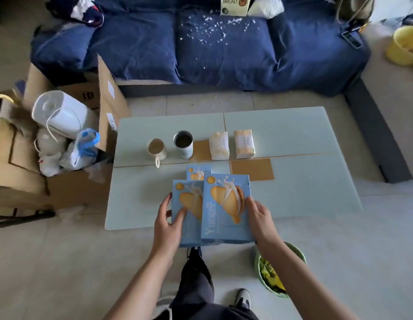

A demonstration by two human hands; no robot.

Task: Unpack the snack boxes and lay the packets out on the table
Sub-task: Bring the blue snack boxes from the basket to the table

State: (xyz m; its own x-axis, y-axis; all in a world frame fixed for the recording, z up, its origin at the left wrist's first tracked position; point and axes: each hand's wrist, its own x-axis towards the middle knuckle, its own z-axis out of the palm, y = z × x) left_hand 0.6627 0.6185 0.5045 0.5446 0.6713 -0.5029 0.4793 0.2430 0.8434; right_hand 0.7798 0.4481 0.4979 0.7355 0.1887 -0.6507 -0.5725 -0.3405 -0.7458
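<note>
Three blue snack boxes with a biscuit picture stand at the near edge of the pale table (304, 181). The front right box (226, 206) overlaps the left box (187, 218), and a third box (198, 172) peeks out behind them. My left hand (167, 222) holds the left box, thumb on its left edge and fingers on its face. My right hand (261, 218) grips the right edge of the front box. Two white-and-orange snack packets (219, 145) (244, 144) lie side by side farther back on the table.
A cream mug (157, 148) and an open tin can (183, 144) stand left of the packets. Cardboard boxes with white bags (62, 135) sit on the floor to the left. A blue sofa (201, 42) is behind the table, a green bowl (277, 276) by my right leg.
</note>
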